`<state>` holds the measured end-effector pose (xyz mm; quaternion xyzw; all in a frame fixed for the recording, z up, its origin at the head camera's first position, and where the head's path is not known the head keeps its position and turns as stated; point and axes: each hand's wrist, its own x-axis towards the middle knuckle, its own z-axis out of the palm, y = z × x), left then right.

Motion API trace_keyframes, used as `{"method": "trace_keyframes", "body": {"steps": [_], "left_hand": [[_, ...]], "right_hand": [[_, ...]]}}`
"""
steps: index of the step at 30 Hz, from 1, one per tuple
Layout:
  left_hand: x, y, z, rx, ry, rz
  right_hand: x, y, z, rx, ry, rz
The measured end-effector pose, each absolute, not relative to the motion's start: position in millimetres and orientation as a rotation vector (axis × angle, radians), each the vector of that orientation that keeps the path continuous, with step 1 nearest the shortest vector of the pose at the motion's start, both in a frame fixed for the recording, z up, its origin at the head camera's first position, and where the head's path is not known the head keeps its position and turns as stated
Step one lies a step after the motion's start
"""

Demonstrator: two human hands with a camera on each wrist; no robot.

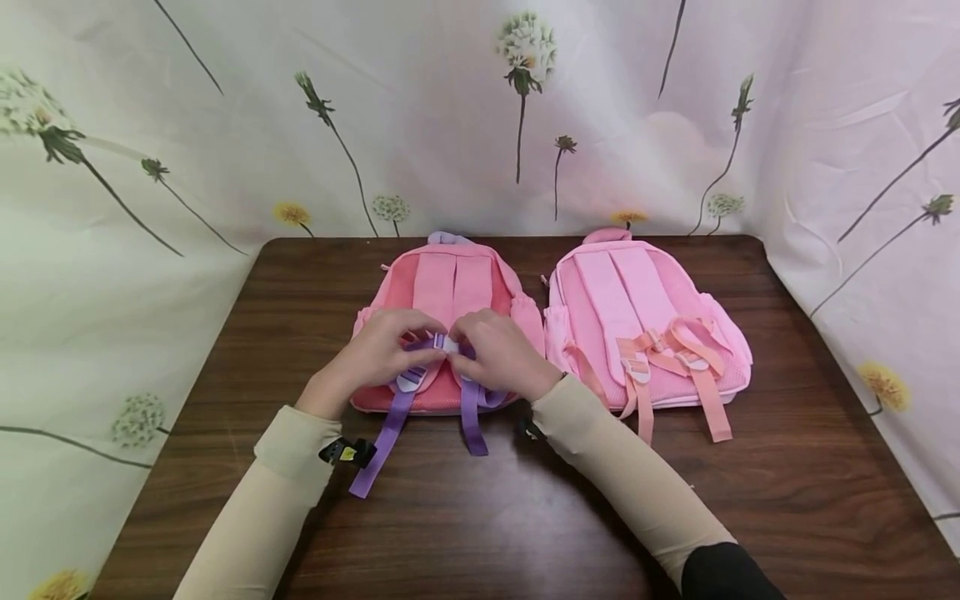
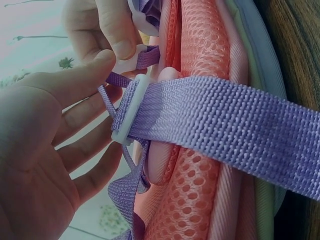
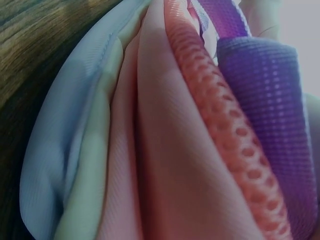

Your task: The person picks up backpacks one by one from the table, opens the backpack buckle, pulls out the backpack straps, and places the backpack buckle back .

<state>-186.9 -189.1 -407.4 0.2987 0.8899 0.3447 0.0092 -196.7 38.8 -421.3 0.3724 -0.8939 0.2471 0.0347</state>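
Observation:
A coral-pink backpack [image 1: 401, 287] with purple straps [image 1: 388, 442] lies on the table, its shoulder straps facing up. Over its middle, both hands meet at a small white buckle [image 1: 448, 343] on a thin purple strap. My left hand [image 1: 375, 350] pinches the buckle's left side between thumb and forefinger. From the right, my right hand [image 1: 501, 348] pinches the other side. The left wrist view shows the right fingers [image 2: 112, 25] on the white buckle, and a white strap slider [image 2: 132, 112] beside my left fingers. Only the backpack's side and a purple strap [image 3: 270, 110] fill most of the right wrist view.
A second, lighter pink backpack [image 1: 585, 308] with peach straps [image 1: 712, 404] lies close on the right. Both rest on a dark wooden table [image 1: 480, 517]. Behind it hangs a flower-printed curtain [image 1: 450, 108].

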Motion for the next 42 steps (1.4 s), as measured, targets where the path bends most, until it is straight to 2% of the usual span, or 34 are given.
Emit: {"method": "trace_keyframes", "body": {"steps": [42], "left_hand": [[-185.2, -188.2, -406.3, 0.921, 2.816, 1.06]], "right_hand": [[-198.0, 36.4, -422.2, 1.166, -2.692, 0.754]]}}
